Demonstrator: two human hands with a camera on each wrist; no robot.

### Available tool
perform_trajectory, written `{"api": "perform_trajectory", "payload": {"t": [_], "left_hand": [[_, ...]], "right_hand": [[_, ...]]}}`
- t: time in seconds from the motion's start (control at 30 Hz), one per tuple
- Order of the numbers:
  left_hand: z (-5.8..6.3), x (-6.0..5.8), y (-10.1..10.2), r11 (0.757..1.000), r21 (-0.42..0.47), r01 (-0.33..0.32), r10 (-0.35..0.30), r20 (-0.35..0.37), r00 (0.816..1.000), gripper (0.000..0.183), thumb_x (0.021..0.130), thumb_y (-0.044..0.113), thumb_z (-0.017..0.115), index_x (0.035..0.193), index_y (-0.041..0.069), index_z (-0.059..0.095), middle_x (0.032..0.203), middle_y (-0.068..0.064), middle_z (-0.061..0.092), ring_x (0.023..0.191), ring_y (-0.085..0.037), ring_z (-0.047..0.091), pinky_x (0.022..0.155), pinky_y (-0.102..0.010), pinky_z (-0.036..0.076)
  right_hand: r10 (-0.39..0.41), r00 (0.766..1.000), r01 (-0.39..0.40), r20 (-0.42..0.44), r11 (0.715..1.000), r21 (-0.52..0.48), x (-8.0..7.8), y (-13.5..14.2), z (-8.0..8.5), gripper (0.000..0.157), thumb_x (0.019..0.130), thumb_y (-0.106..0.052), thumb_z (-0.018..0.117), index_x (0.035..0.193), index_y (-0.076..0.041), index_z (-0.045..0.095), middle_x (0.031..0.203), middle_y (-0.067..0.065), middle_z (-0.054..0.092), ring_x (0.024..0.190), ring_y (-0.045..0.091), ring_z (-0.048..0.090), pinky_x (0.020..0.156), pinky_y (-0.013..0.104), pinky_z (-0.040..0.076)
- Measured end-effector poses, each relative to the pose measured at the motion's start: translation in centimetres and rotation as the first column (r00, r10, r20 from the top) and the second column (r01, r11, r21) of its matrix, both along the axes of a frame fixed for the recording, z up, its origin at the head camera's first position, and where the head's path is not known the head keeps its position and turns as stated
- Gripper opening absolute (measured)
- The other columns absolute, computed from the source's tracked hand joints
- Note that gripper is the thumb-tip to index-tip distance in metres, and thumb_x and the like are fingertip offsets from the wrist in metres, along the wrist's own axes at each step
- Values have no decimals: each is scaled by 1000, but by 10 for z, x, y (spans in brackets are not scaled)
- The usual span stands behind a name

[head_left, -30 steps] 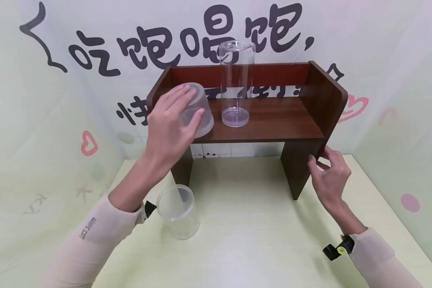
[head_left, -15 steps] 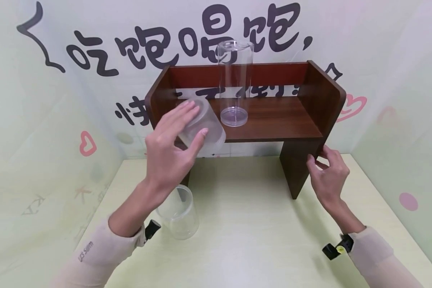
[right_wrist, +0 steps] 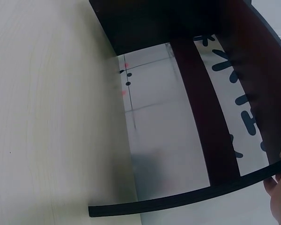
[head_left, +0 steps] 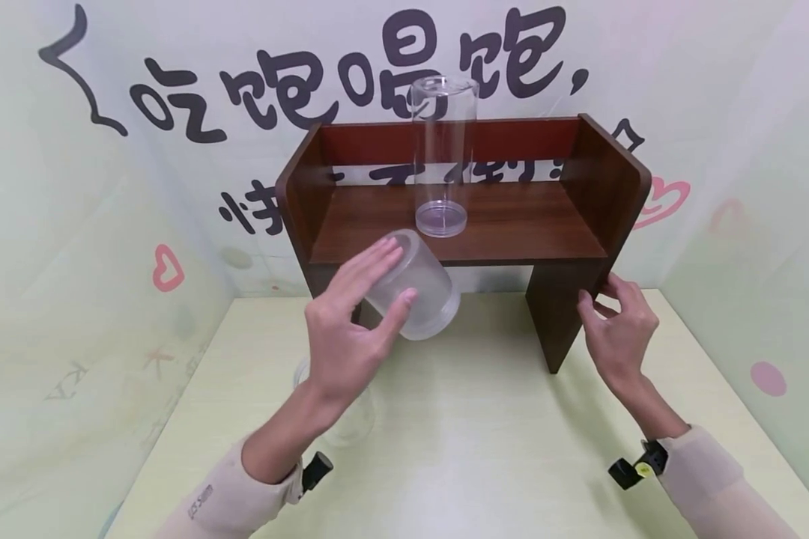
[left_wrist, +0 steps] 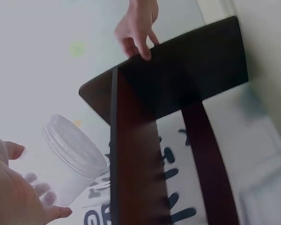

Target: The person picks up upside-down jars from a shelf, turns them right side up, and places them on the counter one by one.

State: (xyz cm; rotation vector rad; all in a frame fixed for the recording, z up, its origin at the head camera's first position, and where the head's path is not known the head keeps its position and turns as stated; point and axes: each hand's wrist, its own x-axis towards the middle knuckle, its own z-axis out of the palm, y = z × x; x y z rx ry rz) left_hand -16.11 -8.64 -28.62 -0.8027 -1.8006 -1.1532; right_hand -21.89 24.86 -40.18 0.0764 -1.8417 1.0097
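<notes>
My left hand [head_left: 347, 329] grips a translucent plastic jar [head_left: 421, 288], tilted with its base up to the left and its rim down to the right. It is held in front of the shelf's lower left part. In the left wrist view, the ridged rim of this jar [left_wrist: 77, 145] faces away from the fingers. A dark brown wooden desk shelf [head_left: 526, 232] stands on the table. My right hand [head_left: 620, 329] holds the shelf's right side panel, thumb at the front edge. In the right wrist view only part of that hand [right_wrist: 280, 197] shows.
A tall clear cylindrical jar [head_left: 445, 157] stands on the shelf board. Another clear jar [head_left: 353, 419] is on the pale table [head_left: 485, 464], mostly hidden behind my left wrist. Behind the shelf hangs a white backdrop [head_left: 195, 45] with black characters.
My left hand has lifted its jar off the shelf's left end, bringing it right, down and toward me while tilting it. My right hand stays on the side panel.
</notes>
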Motion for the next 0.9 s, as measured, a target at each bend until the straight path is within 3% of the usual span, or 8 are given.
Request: {"api": "perform_trajectory", "payload": {"t": [0.3,0.43,0.5,0.57,0.67,0.77,0.9], "left_hand": [[-34,6,21,995,56,87,-94,133,987,39,86,13,74,122,2,67,129,-9,64,125,-24,57,109,-36,45],[-50,6,30,990,95,107,-125,208,970,38,87,15,73,123,4,67,128,-7,65,125,-23,57,110,-35,44],[-58,7,34,983,134,125,-157,259,953,38,87,14,73,123,4,67,129,-6,64,125,-22,57,110,-34,44],[-65,7,38,973,181,141,-194,323,926,37,88,15,72,124,5,67,129,-4,64,125,-20,57,109,-32,44],[-76,7,42,959,249,134,-234,435,870,37,89,18,72,125,9,67,129,1,65,125,-14,57,106,-28,45],[-86,6,46,946,304,109,-266,543,796,37,90,24,71,126,15,66,129,4,65,112,-12,64,82,-18,56],[-97,1,49,920,384,81,-331,647,687,38,91,28,70,126,16,66,124,-1,67,99,-18,68,71,-20,58]], "right_hand": [[4,1000,-4,7,1000,-30,16,-13,15,29,78,10,69,107,9,69,91,23,66,86,-8,58,71,3,51],[13,1000,-13,-3,1000,-27,21,-17,21,29,79,10,68,107,9,68,91,24,66,86,-8,58,71,4,52],[25,1000,-25,0,999,-24,21,-17,21,29,79,10,68,107,9,68,92,24,66,86,-8,59,71,4,52],[43,999,-43,9,999,-30,22,-16,21,29,78,10,68,107,9,68,92,23,66,86,-8,59,70,5,53],[86,995,-84,47,996,-31,27,-16,22,31,77,12,68,108,11,67,94,23,66,86,-6,60,70,6,54],[129,988,-126,81,991,-43,32,-17,23,35,77,12,68,111,10,66,97,24,66,88,-4,62,70,7,54],[142,989,-141,50,990,-24,40,-16,20,41,76,14,68,116,10,64,103,26,64,93,5,64,74,8,54]]}}
